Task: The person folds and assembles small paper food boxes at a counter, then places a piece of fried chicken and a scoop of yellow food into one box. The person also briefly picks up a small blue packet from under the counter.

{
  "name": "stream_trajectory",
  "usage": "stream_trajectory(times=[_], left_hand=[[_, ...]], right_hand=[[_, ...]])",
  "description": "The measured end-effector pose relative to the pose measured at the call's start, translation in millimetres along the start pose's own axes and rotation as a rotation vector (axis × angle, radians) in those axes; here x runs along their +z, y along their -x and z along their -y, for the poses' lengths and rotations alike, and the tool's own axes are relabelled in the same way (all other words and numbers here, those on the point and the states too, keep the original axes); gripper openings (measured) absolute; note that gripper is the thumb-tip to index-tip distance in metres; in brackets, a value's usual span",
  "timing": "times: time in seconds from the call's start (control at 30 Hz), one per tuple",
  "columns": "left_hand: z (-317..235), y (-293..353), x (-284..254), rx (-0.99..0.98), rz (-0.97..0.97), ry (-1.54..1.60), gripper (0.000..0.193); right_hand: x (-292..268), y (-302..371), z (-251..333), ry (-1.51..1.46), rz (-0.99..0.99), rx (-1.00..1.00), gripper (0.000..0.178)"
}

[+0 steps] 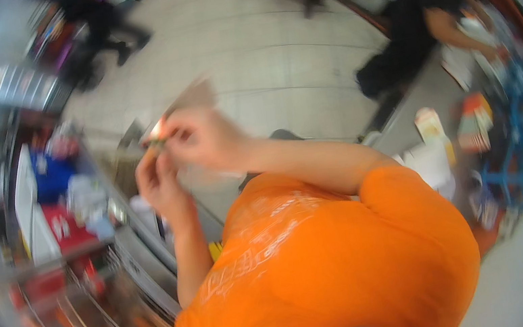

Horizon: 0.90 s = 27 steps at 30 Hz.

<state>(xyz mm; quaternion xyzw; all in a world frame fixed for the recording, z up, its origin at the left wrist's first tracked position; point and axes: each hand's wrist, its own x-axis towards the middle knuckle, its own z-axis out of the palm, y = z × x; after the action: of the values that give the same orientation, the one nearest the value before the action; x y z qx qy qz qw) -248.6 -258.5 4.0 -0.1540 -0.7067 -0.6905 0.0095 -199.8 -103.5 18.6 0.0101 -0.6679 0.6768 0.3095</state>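
My two hands meet ahead of my body, left of the middle, blurred by motion. My left hand (164, 189) is closed, its fingertips pinched at a small thing (160, 140) with a bright orange spot and a bit of green. From above and the right, my right hand (211, 140) pinches at the same place, thumb and finger pressed together. What the small thing is, I cannot make out. Behind my right hand shows a smeared, pale brownish sheet or flap (196, 96); whether my fingers hold it is unclear.
To the left stands a white box (33, 213) with blue and red packages, beside a metal rack (87, 314) of orange-brown items. A counter (413, 108) on the right bears cartons (476, 122) and a blue crate (517, 136). A person in black (435, 6) works there; another dark figure (100, 28) stands far left.
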Motion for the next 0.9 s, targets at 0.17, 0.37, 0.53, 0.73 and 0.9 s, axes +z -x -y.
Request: stream_trajectory(times=[0.17, 0.37, 0.53, 0.73, 0.9], left_hand=[[-12.6, -6.9, 7.6, 0.005, -0.014, 0.163, 0.02], [-27.2, -4.5, 5.8, 0.009, 0.033, 0.259, 0.02], [-32.0, -5.8, 1.0, -0.016, 0.093, 0.269, 0.019], [-36.3, -1.0, 14.7, 0.04, 0.086, 0.297, 0.015], [-35.2, 1.4, 21.6, 0.096, 0.054, 0.249, 0.013]], right_hand=[[4.6, -8.1, 5.3, -0.116, 0.007, 0.172, 0.012], [5.4, -1.8, 4.8, -0.113, 0.072, 0.185, 0.012], [-3.4, -13.3, 3.2, -0.171, 0.133, 0.25, 0.014], [-7.3, -9.4, 4.0, -0.079, 0.066, 0.151, 0.016], [-11.4, -9.4, 0.9, -0.242, 0.088, 0.193, 0.018]])
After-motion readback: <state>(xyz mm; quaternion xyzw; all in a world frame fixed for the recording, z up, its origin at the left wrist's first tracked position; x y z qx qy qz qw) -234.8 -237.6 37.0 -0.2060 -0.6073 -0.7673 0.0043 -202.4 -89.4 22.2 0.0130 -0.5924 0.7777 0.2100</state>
